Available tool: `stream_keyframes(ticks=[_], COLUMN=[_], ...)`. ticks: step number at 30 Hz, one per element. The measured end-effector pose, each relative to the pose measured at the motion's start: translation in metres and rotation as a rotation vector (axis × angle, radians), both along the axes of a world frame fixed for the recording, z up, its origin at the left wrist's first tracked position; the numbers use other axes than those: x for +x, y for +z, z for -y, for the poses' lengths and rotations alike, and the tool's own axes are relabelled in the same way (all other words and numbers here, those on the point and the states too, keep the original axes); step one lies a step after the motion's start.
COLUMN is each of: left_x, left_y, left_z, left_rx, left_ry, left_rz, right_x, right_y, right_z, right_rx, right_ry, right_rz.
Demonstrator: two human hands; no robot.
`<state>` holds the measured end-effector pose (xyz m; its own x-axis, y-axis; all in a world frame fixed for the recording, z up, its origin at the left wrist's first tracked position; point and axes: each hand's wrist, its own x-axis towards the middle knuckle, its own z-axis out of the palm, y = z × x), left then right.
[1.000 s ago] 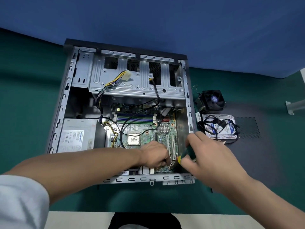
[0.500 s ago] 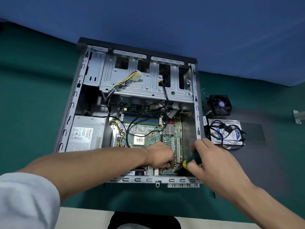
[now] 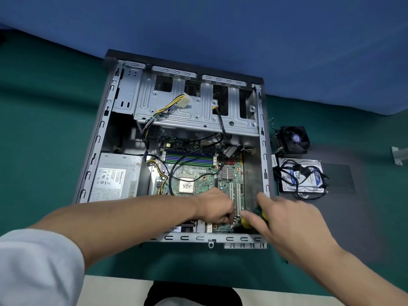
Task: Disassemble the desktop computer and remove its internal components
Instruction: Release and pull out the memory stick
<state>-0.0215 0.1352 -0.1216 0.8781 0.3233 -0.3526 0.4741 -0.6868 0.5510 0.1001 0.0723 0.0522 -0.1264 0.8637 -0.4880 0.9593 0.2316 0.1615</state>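
Observation:
An open desktop case [image 3: 106, 120] lies flat on the green mat, its green motherboard [image 3: 205, 184] exposed with a bare CPU [image 3: 186, 186] and memory sticks. My right hand [image 3: 284, 219] grips a screwdriver [image 3: 246, 221] with a green and yellow handle, its tip down at the board's near right corner. My left hand [image 3: 215, 208] is curled with its fingertips at the same spot beside the tip; what they pinch is hidden. The power supply [image 3: 114, 175] sits in the case at the left.
A black cooler fan [image 3: 293, 139] and a hard drive [image 3: 300, 175] with tangled black cables lie on the mat right of the case. The empty drive cage [image 3: 198, 107] with loose cables fills the far end. A blue backdrop stands behind.
The view has shifted so the case sits further right and lower in the frame. My right hand has turned on the screwdriver handle. My left hand stays at the board's corner.

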Motion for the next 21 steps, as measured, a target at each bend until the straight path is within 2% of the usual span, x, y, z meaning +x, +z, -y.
stream_keyframes(ticks=[4,6,10,14,18,21], left_x=[0.0009,0.0015,0.0011,0.0013,0.0014,0.0011], left_y=[0.0017,0.0023,0.0021,0.0024,0.0034,0.0030], left_z=[0.0000,0.0008,0.0002,0.0008,0.0002,0.0004], left_rx=[-0.020,-0.017,-0.001,0.010,-0.002,-0.002], left_ry=[0.013,0.009,0.001,-0.007,-0.010,-0.014], left_rz=[0.005,0.005,0.009,-0.010,0.007,0.004], right_x=[-0.0078,-0.0053,-0.0041,-0.0081,-0.0075,-0.0077], right_y=[0.0033,0.0023,0.0048,0.0080,0.0072,0.0056], right_z=[0.0016,-0.0013,-0.0034,-0.0036,0.0008,0.0040], right_rx=[0.016,0.007,-0.151,-0.123,-0.208,-0.154], right_ry=[-0.025,-0.066,-0.094,-0.156,-0.220,-0.223], right_rz=[0.097,0.057,-0.160,-0.107,-0.291,-0.201])
